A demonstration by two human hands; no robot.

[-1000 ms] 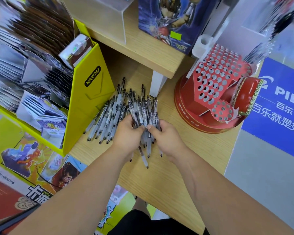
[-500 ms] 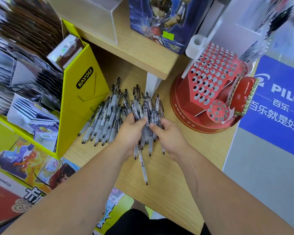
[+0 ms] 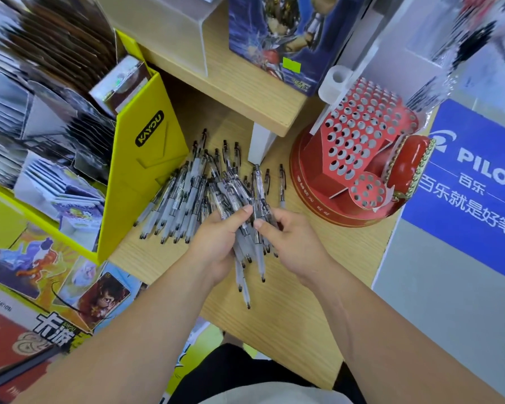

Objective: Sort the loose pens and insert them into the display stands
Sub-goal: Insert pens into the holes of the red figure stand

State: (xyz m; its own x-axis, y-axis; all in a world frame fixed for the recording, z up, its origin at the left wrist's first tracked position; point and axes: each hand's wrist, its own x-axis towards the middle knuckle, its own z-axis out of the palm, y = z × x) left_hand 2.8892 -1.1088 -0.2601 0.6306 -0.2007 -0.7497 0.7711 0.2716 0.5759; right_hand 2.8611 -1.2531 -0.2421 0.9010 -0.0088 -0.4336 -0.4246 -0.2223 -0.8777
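A pile of loose clear-barrelled pens (image 3: 184, 196) with black tips lies on the wooden counter (image 3: 298, 301). My left hand (image 3: 216, 243) grips a bundle of pens (image 3: 245, 258) from the pile, thumb on top. My right hand (image 3: 292, 237) holds the same bundle from the right side, fingers curled around the pens. Pen tips stick out below both hands. The red display stand (image 3: 359, 150), with several empty round holes, stands to the right of the pile.
A yellow card display box (image 3: 146, 170) full of card packs borders the pile on the left. A raised wooden shelf (image 3: 236, 91) with a blue box (image 3: 277, 36) sits behind. A blue Pilot sign (image 3: 473, 182) lies at the right, past the counter edge.
Both hands have gathered more pens into one bundle and lifted it slightly. The view has shifted a little; one pen now lies apart at the pile's right.
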